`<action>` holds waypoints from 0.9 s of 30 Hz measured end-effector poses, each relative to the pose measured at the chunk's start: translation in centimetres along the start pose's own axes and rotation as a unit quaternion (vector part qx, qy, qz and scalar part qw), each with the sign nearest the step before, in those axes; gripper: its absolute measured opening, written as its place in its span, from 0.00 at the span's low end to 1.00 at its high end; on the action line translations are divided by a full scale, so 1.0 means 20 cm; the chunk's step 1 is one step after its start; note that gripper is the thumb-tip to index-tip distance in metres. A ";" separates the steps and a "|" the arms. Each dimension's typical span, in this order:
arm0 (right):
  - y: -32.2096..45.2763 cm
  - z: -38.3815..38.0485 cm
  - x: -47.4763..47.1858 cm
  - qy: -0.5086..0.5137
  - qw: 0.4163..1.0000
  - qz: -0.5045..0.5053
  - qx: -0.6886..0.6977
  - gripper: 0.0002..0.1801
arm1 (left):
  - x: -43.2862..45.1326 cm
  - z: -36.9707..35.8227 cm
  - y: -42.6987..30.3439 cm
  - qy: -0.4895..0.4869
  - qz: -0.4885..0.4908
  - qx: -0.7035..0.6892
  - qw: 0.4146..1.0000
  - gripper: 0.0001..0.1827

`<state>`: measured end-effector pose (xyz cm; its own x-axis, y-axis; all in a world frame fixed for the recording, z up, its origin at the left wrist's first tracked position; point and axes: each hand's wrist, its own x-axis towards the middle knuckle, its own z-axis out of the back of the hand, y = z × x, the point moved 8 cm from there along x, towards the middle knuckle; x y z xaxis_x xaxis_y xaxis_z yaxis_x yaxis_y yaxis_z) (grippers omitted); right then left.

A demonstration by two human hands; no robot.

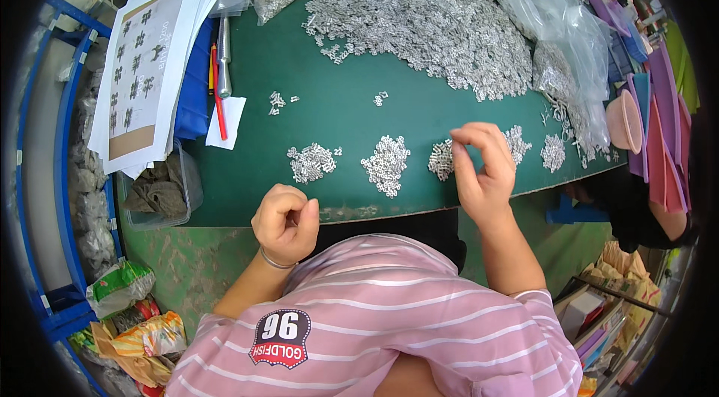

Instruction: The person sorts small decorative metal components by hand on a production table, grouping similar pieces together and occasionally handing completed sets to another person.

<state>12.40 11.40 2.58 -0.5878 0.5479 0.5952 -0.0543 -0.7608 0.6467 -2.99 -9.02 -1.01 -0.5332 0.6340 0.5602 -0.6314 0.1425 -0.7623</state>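
My left hand [285, 223] is curled at the table's front edge, thumb against the bent fingers. Whether a small part is inside it cannot be seen. Just beyond lies a small heap of silver metal pieces [312, 163]. My right hand [486, 172] hovers over the right part of the green tabletop [331, 116], thumb and forefinger tips close together; anything between them is too small to tell. It partly covers two heaps, one of short metal pieces [440, 161] and another of flat metal pieces [517, 144]. Between my hands lies a larger heap of metal pieces [386, 165].
A broad pile of metal pieces [427, 26] spreads across the back. Plastic bags of parts [567, 54] flank it. Printed sheets [149, 60], a red pen [219, 99] and a plastic tub with cloth [160, 189] are at left. Coloured bins [665, 122] stand at right near another person's arm [667, 221].
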 end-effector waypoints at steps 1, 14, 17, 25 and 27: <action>-0.02 -0.04 0.04 0.030 1.000 -0.004 -0.006 0.08 | 0.00 0.01 0.02 -0.006 0.010 -0.009 1.000 0.07; -0.17 -0.38 0.29 0.211 0.972 0.020 -0.097 0.09 | 0.02 0.03 0.03 -0.037 -0.003 -0.014 0.999 0.10; -0.21 -0.34 0.30 0.174 0.980 0.002 -0.096 0.09 | 0.02 0.02 0.04 -0.039 0.008 -0.023 0.999 0.10; -0.20 -0.40 0.27 0.193 0.978 0.000 -0.084 0.04 | 0.03 -0.01 0.03 0.007 0.034 -0.024 0.999 0.07; -0.19 -0.40 0.27 0.192 0.978 -0.011 -0.085 0.03 | 0.04 -0.02 0.02 0.016 0.028 -0.023 0.999 0.08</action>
<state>2.95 14.46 -0.44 -0.8424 0.4193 0.3383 -0.1850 -0.8149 0.5492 -3.50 -8.24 -1.06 -0.5489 0.6651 0.5063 -0.5745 0.1398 -0.8065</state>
